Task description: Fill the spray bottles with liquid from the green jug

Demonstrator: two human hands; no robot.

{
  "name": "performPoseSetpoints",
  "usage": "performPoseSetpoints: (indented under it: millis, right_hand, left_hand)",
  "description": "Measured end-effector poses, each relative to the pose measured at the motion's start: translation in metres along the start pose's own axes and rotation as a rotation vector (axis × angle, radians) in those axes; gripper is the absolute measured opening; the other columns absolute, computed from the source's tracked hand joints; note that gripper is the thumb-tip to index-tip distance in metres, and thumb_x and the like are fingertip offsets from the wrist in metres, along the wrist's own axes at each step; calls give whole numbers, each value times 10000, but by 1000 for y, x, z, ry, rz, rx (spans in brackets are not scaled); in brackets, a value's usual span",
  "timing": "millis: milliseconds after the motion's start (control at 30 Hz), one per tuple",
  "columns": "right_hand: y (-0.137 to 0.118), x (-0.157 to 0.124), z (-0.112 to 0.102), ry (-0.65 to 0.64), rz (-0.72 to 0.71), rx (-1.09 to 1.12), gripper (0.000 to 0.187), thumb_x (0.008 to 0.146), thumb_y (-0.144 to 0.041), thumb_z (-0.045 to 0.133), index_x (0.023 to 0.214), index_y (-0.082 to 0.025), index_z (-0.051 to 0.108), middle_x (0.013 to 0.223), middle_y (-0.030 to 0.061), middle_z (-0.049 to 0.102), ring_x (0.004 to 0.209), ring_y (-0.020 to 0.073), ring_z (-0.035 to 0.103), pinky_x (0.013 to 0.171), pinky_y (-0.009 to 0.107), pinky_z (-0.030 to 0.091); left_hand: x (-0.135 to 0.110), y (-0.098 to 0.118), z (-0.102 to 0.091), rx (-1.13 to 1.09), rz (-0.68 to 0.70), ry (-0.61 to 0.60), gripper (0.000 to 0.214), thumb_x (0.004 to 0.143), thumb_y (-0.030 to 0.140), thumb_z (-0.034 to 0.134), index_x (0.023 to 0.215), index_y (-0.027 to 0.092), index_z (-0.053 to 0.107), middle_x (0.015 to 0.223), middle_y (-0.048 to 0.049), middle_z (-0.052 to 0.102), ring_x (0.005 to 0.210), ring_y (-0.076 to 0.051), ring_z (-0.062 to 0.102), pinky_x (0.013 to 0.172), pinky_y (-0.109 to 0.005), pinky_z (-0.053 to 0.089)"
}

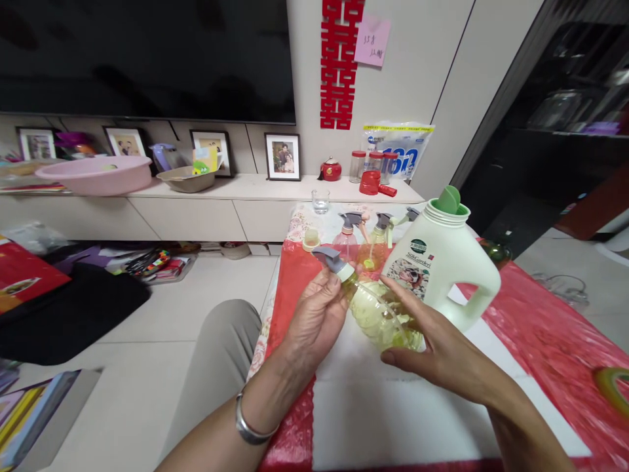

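My left hand [322, 305] is closed around the neck of a clear yellow-green spray bottle [376, 314], just below its grey trigger head [330, 259]. The bottle is tilted, with its head toward the upper left and its base toward the lower right. My right hand [432, 344] is spread about the lower body and base, thumb and fingers stretched apart; whether it touches the bottle is unclear. Behind the held bottle stand a pink spray bottle [348, 242] and a yellow spray bottle [377, 246]. A large pale green jug [432, 262] stands just right of it.
A red and white sheet [354, 419] covers the table. A drinking glass [321, 202] and a small pale cap [311, 239] are near its far edge. A tape roll [612, 387] lies at right. The cabinet behind bears a pink basin [98, 174] and picture frames.
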State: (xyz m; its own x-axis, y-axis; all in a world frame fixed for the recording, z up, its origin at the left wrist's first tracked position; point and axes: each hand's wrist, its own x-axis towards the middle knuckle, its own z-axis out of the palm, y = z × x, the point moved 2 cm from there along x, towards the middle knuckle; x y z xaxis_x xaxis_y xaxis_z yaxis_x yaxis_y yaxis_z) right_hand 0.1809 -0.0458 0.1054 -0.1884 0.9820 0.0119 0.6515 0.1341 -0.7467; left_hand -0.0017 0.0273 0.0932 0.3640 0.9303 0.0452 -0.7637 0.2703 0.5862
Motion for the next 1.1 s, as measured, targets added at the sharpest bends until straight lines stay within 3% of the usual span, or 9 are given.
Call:
performPoseSetpoints:
  millis: [133,267,400,533,600,700,867,967,1100]
  right_hand:
    - [-2,2,5,59,-5,-166,1001,836,-438,677,1618,-415,54,1599,29,286,1378,292,432,1064,472,486]
    - [3,-1,-1,96,14,-360,980,840,-449,646,1618,-419,51,1602,35,279,1395,311,421,1094,511,461]
    - [20,-22,-27,34,55,-479,932,825,-541,646,1615,-403,170,1568,39,360,1345,355,481,1026,515,524]
    - [36,-54,-62,134,6,-597,905,800,-667,643,1587,-381,302,1474,57,488,1252,396,555,901,532,591]
    - [39,-65,-75,224,-59,-607,886,811,-675,634,1583,-392,305,1450,40,515,1210,375,592,852,501,617]
    - [34,-70,-82,316,-115,-564,877,809,-675,640,1576,-395,318,1417,32,548,1084,332,667,737,411,648]
    - [19,-64,-77,314,-171,-530,879,817,-670,639,1581,-389,307,1433,32,533,1089,325,666,725,383,654]
    - [18,-60,-75,289,-194,-537,885,820,-664,642,1585,-387,293,1471,37,494,1146,340,638,765,414,649]
    - [20,-55,-72,268,-197,-528,883,843,-650,636,1594,-395,250,1487,41,476,1214,347,597,841,476,625]
  left_hand:
    - [7,4,2,-127,61,130,89,835,112,728,905,161,702,943,-28,762,952,-161,721,1028,-321,511]
    - [19,22,-1,-252,135,325,153,897,37,609,829,162,665,875,-20,751,942,-156,735,1053,-355,518]
    - [31,49,-8,-280,228,411,175,952,57,540,869,144,668,847,-35,755,847,-129,735,996,-336,562]
    - [39,61,-22,-208,318,456,181,967,94,546,844,126,675,793,-37,746,772,-119,727,928,-310,591]
    - [40,52,-30,-106,242,454,152,946,84,575,841,112,680,788,-47,744,739,-126,723,855,-297,607]
    - [35,21,-43,73,52,441,82,885,80,654,808,102,669,756,-54,725,695,-148,715,751,-300,610]
    - [24,-32,-58,222,-31,523,166,775,157,793,796,138,630,721,-18,686,702,-128,693,773,-279,576]
    - [22,-43,-59,253,-57,518,171,760,207,796,802,138,645,768,-33,696,736,-119,682,815,-267,549]
    - [18,-39,-57,321,-60,484,156,716,204,781,746,149,639,752,-3,661,761,-108,643,907,-283,511]
